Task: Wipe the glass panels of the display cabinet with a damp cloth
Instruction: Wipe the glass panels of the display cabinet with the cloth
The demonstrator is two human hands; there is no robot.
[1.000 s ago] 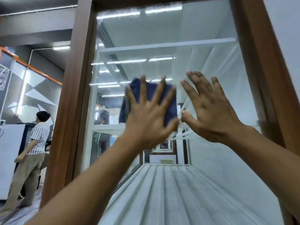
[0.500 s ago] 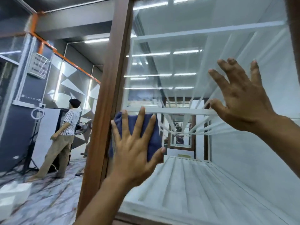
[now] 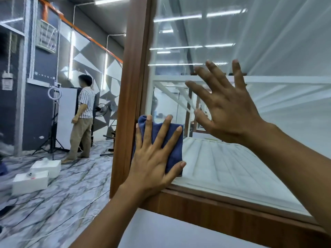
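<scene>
The cabinet's wooden frame [image 3: 132, 86] edges the glass panel [image 3: 268, 51]. My right hand [image 3: 227, 108] is spread, holding nothing. My left hand [image 3: 154, 158], fingers straight, presses the blue cloth [image 3: 172, 140] into the pane's lower left corner. Unpinched, it could slip, and my bare palm would smear the glass.

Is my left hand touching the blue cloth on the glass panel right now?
Touching. The head view shows the left hand spread flat on the folded blue cloth, fingers straight across it, pressing it against the glass panel.
</scene>
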